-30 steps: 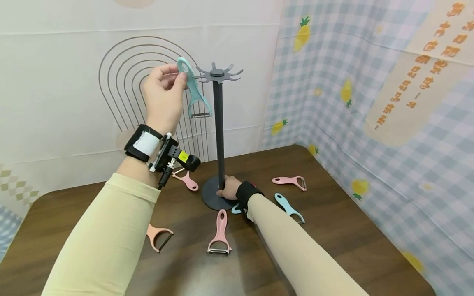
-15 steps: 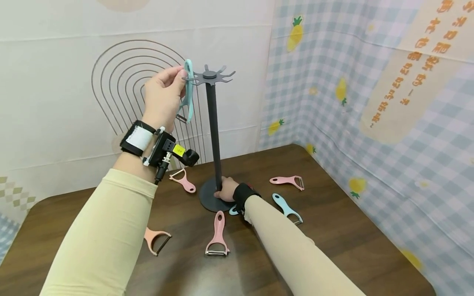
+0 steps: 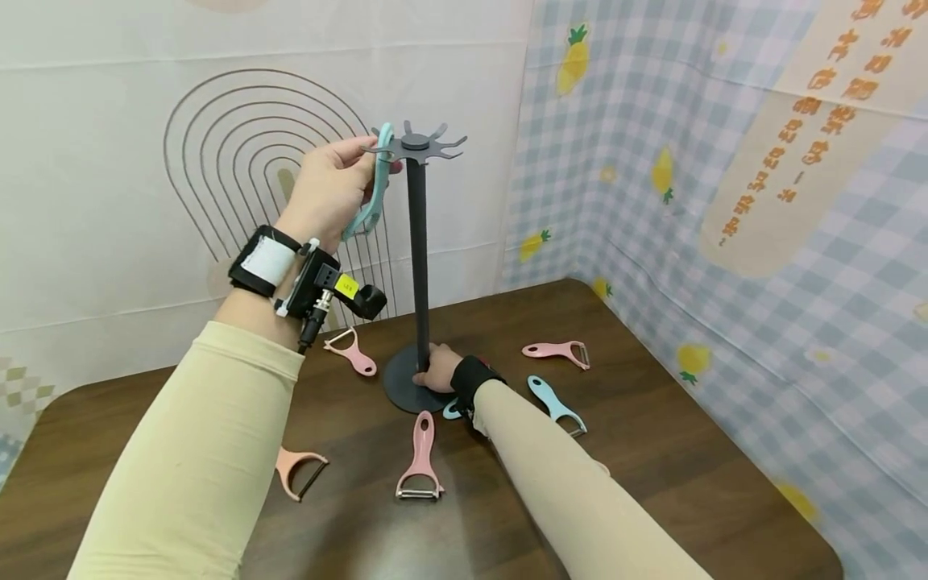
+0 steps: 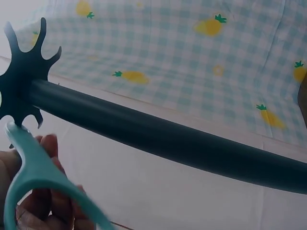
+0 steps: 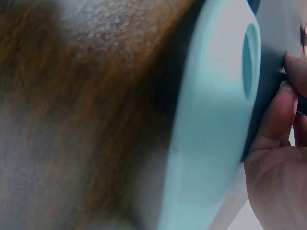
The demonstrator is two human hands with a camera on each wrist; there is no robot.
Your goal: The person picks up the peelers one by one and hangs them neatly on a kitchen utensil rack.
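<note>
My left hand (image 3: pixel 329 184) holds a teal peeler (image 3: pixel 382 173) by its handle, up at the hooked top (image 3: pixel 416 145) of a dark grey stand. In the left wrist view the handle end of the teal peeler (image 4: pixel 36 163) meets one hook; whether the hook passes through the handle hole I cannot tell. The peeler hangs tilted, blade end down. Low on the stand's pole (image 3: pixel 418 266), just above the round base (image 3: pixel 399 379), my right hand (image 3: pixel 439 369) grips it. A light blue peeler (image 5: pixel 206 124) lies beside that hand, mostly hidden by the wrist in the head view.
On the brown table (image 3: pixel 348 515) lie pink peelers: one behind left (image 3: pixel 355 354), one in front (image 3: pixel 420 459), one at right (image 3: pixel 557 350). A light blue peeler (image 3: pixel 554 403) lies right of my arm, and an orange peeler (image 3: pixel 296 471) by my left sleeve. Cloth-covered walls stand behind and right.
My left hand has moved the teal peeler rightward onto the hook area and turned it edge-on, its blade end now swung left. My right hand keeps its grip on the pole.
</note>
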